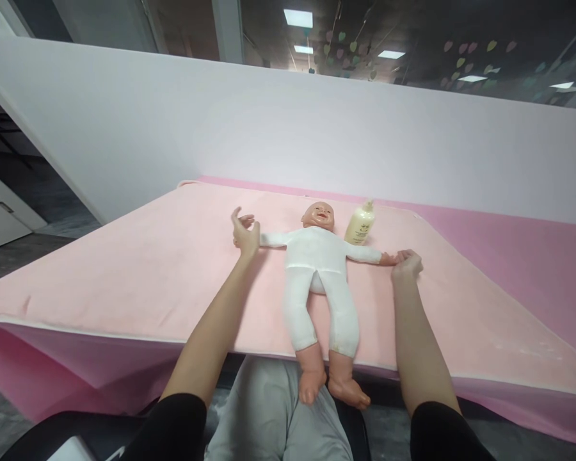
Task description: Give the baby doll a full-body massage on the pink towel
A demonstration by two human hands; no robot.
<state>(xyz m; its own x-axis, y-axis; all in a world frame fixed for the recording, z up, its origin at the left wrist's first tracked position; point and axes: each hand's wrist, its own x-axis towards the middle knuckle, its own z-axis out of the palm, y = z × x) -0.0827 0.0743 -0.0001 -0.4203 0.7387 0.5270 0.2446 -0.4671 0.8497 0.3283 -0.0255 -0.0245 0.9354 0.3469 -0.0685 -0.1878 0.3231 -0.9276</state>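
A baby doll in a white bodysuit lies on its back on a pink padded table, arms stretched out sideways, feet hanging over the near edge. My left hand rests at the end of the doll's right arm, fingers spread, covering the doll's hand. My right hand is closed on the doll's other hand at the right. A cream lotion bottle stands just behind the doll's shoulder, beside its head.
A white wall runs behind the table, with dark glass above it. The pink pad drapes over the near edge. My knees in grey trousers sit under the doll's feet. A doorway opens at the far left.
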